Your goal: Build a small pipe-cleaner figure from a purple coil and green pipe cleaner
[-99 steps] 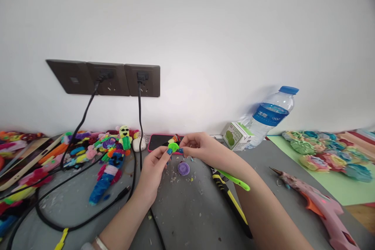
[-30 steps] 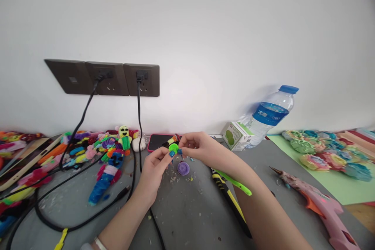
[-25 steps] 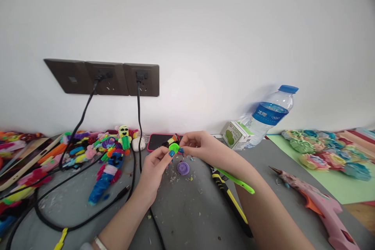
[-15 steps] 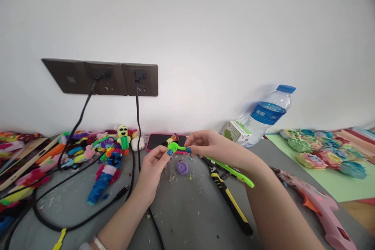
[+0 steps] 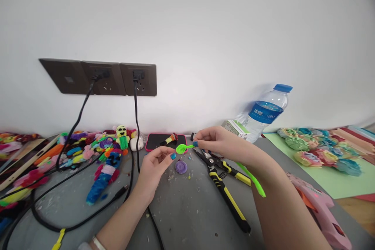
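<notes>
A bright green pipe cleaner (image 5: 249,175) is wound at one end into a small flat coil (image 5: 181,148). My right hand (image 5: 215,140) pinches its stem just right of the coil, and the long tail runs under my right wrist. At the coil's left edge, my left hand (image 5: 156,164) has thumb and fingertips drawn together on it. Just below lies a purple coiled disc (image 5: 181,167) on the grey table. Yellow-and-black pliers (image 5: 228,199) rest below my right hand, jaws pointing up-left.
Behind my hands lies a pink-edged phone (image 5: 152,141) with a small brush-like item on it. Black cables (image 5: 84,218) and colourful pipe cleaner figures (image 5: 102,179) fill the left. To the right are a tilted water bottle (image 5: 265,113), a pink glue gun (image 5: 322,211) and paper flowers (image 5: 322,152).
The green coil has shifted right and now shows more clear of my left fingertips. My right hand has moved slightly right and up, uncovering more of the pliers.
</notes>
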Tool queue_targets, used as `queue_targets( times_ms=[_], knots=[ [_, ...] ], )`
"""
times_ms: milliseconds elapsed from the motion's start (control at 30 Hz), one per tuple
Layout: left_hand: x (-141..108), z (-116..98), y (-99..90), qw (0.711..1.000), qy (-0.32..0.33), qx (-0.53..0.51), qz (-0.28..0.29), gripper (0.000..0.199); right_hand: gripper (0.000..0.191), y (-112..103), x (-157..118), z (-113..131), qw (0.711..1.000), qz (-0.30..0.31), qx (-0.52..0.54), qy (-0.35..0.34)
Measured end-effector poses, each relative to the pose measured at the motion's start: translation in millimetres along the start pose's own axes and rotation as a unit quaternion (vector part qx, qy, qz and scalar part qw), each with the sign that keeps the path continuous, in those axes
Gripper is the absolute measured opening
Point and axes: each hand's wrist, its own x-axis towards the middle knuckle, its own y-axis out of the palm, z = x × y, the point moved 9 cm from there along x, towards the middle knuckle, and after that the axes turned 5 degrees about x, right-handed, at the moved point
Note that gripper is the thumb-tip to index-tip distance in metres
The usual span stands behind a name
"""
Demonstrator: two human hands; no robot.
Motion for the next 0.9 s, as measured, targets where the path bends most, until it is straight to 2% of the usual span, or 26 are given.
queue_targets(
  times_ms=[267, 433, 667, 900],
  knots=[
    [-0.3, -2.6, 2.4, 1.000, -0.004, 0.006, 0.000, 0.021, 0.016, 11.1, 4.3, 4.7, 1.000, 0.018, -0.021, -0.007],
    [0.2, -4.1, 3.4, 1.000, -0.001, 0.016, 0.003, 0.020, 0.020, 12.7, 6.3, 6.3, 1.000, 0.012, -0.013, -0.020],
    [-0.4, -1.0, 0.2, 1.000, -0.011, 0.006, -0.012, 0.019, 0.019, 4.1, 5.5, 4.8, 0.999, -0.031, -0.001, -0.011],
    [0.5, 1.6, -3.6, 0.999, -0.018, -0.005, -0.036, 0.023, 0.022, 6.6, 4.8, 3.1, 1.000, -0.007, -0.016, -0.009]
  ],
)
